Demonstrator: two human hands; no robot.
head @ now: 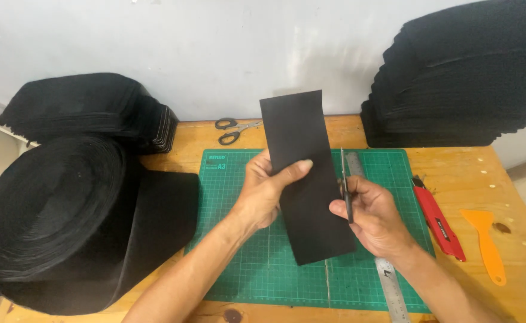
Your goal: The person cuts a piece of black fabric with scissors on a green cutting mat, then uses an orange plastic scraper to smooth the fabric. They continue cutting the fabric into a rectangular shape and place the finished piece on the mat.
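Over the green mat (245, 263), my left hand (263, 191) pinches the black strip (305, 179) while my right hand (365, 209) grips scissors (345, 191), which might cut crooked if it wobbles.

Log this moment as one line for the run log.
left hand: holds black strip | right hand: holds scissors at strip's right edge | under: green cutting mat, steel ruler
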